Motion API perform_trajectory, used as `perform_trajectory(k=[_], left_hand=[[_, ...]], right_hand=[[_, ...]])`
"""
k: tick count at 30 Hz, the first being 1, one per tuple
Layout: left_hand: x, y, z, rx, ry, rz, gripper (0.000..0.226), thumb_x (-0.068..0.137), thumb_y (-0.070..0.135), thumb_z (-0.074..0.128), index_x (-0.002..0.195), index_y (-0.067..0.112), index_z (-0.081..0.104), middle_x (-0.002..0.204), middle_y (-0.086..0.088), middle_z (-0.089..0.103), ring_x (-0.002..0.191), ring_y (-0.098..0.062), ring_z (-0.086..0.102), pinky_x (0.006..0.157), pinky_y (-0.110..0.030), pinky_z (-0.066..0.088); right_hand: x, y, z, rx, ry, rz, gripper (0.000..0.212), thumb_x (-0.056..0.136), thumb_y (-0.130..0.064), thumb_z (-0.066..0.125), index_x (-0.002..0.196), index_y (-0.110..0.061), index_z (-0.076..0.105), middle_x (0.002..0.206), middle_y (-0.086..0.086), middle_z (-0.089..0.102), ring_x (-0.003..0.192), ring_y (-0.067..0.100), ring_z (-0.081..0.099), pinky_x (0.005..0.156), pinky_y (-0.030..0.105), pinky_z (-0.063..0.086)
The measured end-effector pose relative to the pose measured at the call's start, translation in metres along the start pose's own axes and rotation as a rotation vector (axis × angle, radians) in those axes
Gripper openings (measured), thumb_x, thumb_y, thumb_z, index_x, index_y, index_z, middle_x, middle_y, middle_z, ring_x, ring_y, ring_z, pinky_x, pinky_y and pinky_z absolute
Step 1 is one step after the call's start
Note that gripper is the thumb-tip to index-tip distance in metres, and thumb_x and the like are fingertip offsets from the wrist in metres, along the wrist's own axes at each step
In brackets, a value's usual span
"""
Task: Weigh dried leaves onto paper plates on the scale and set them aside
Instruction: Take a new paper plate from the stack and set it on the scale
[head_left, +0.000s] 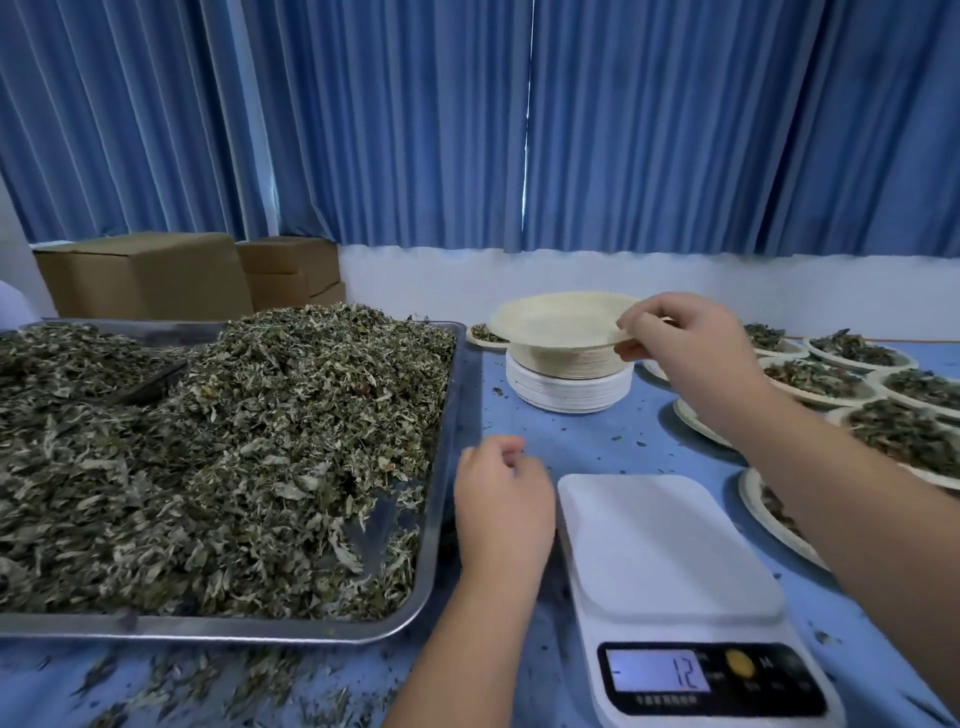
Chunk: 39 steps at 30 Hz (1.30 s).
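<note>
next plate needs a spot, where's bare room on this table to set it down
Bare blue cloth lies between the stack of paper plates, the white digital scale and the steel tray of dried leaves. The scale's platform is bare. The right side is crowded with leaf-filled plates; the left hand fills the tray-scale gap.

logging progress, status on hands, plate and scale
Right hand pinching top paper plate above stack. Left hand empty beside scale. Its platform bare.
</note>
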<state>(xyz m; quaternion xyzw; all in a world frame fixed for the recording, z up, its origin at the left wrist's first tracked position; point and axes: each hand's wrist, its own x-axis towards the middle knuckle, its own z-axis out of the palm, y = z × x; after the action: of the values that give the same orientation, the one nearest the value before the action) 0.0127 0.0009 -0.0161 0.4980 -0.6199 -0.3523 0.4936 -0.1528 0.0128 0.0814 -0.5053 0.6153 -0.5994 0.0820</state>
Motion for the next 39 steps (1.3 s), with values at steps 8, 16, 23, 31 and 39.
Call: perform_trajectory(k=[8,16,23,31,39], left_hand=[[-0.007,0.021,-0.016,-0.552,-0.108,-0.325,0.037,0.103,0.032,0.038,0.087,0.015,0.067,0.073,0.0,0.064,0.058,-0.012,0.054,0.057,-0.029,0.037],[-0.025,0.022,-0.026,-0.356,-0.201,-0.284,0.011,0.091,0.015,0.06,0.09,0.016,0.07,0.078,0.002,0.068,0.071,-0.016,0.06,0.048,-0.017,0.043],[-0.024,0.014,-0.026,-0.128,-0.185,-0.225,0.021,0.091,0.022,0.054,0.109,0.022,0.066,0.109,-0.001,0.067,0.093,-0.021,0.061,0.073,-0.032,0.044],[-0.024,0.015,-0.03,0.142,-0.081,0.01,0.022,0.097,0.032,0.045,0.108,0.022,0.061,0.101,0.004,0.064,0.077,-0.004,0.055,0.058,-0.023,0.036],[-0.007,0.02,-0.078,0.284,0.141,0.162,0.019,0.095,0.025,0.047,0.091,0.03,0.064,0.073,0.007,0.065,0.052,-0.009,0.051,0.049,-0.024,0.035]], right_hand=[[-0.088,0.013,-0.075,0.087,-0.078,0.086,0.014,0.085,-0.01,0.07,0.073,-0.003,0.07,0.068,0.006,0.067,0.048,0.002,0.056,0.048,0.011,0.043],[-0.118,0.035,-0.085,-0.013,-0.249,0.122,0.019,0.083,-0.012,0.073,0.065,-0.01,0.069,0.073,0.017,0.064,0.048,0.008,0.045,0.046,0.015,0.037],[-0.121,0.038,-0.091,-0.086,-0.402,0.115,0.008,0.084,-0.023,0.073,0.076,-0.025,0.075,0.061,-0.007,0.062,0.05,0.006,0.043,0.048,0.012,0.035],[-0.116,0.042,-0.104,-0.044,-0.348,0.111,0.007,0.086,-0.03,0.068,0.086,-0.033,0.075,0.048,0.003,0.053,0.041,0.012,0.041,0.039,0.016,0.029],[-0.116,0.043,-0.104,-0.044,-0.207,0.047,0.015,0.088,-0.026,0.066,0.077,-0.034,0.073,0.047,-0.013,0.055,0.036,0.006,0.041,0.038,0.013,0.031]])
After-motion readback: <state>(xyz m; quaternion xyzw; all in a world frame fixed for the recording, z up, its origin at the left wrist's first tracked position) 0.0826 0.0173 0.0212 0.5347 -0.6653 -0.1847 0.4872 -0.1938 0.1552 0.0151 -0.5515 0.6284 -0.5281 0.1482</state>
